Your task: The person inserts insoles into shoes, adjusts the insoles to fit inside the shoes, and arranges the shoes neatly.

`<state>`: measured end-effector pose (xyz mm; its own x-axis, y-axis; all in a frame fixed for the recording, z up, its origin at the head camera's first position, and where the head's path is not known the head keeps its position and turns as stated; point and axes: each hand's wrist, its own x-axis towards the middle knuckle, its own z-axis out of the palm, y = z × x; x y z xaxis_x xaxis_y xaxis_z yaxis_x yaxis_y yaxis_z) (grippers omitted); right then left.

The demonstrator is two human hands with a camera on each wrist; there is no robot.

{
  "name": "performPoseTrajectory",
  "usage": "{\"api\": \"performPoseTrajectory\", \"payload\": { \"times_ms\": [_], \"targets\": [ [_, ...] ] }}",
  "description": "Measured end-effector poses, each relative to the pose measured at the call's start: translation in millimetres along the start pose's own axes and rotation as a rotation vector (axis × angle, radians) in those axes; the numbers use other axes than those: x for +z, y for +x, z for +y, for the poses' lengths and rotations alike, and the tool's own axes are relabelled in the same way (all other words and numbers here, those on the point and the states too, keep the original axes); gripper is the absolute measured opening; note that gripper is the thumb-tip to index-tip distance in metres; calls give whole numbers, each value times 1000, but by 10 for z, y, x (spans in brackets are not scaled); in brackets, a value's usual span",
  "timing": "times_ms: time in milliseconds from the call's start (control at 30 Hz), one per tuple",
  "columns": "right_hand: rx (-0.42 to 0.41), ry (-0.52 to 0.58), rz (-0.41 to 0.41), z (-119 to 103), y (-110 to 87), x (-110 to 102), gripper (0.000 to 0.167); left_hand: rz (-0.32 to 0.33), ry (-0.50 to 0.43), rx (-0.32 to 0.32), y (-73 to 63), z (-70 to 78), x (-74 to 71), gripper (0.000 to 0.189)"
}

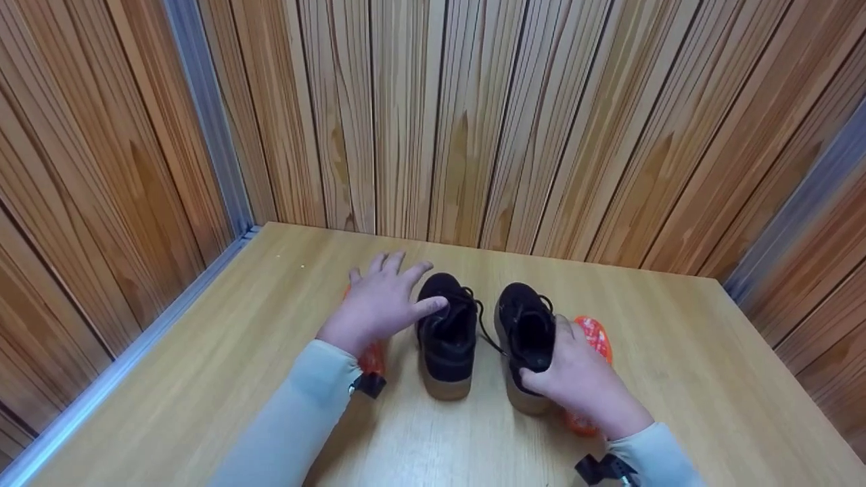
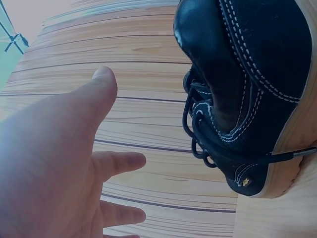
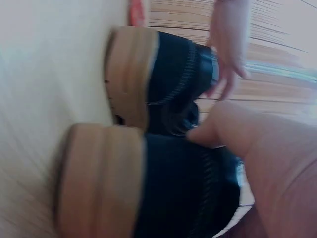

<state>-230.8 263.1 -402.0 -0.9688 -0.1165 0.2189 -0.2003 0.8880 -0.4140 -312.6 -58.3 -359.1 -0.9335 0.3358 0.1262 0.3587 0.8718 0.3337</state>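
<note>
Around shoes (image 1: 450, 362) on pale tabletop (image 1: 216, 358) — plank walls (image 1: 406, 122).

Wood-plank walls (image 1: 467, 122), metal corner strips (image 1: 211, 122) and a tabletop (image 1: 676, 338) suggest a booth-like workspace.

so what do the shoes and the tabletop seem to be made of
Shoe uppers: dark leather or a lookalike, smooth, with a sheen on the collar and pale stitching.
Shoe soles: tan and matte, probably rubber, going by the thick, blocky side.
Tabletop: pale wood or wood-look laminate, with faint grain and a soft reflection; which, I can't tell.
</note>
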Motion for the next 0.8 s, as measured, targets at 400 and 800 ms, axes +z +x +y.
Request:
{"api": "performPoseTrajectory", "payload": {
  "times_ms": [400, 800],
  "targets": [
    [-71, 0, -127, 114, -1, -288, 88, -109, 52, -41, -122, -94, -122, 64],
    [16, -102, -257, 195, -43, -375, 109, -129, 72, -33, -273, -143, -185, 51]
  ]
}}
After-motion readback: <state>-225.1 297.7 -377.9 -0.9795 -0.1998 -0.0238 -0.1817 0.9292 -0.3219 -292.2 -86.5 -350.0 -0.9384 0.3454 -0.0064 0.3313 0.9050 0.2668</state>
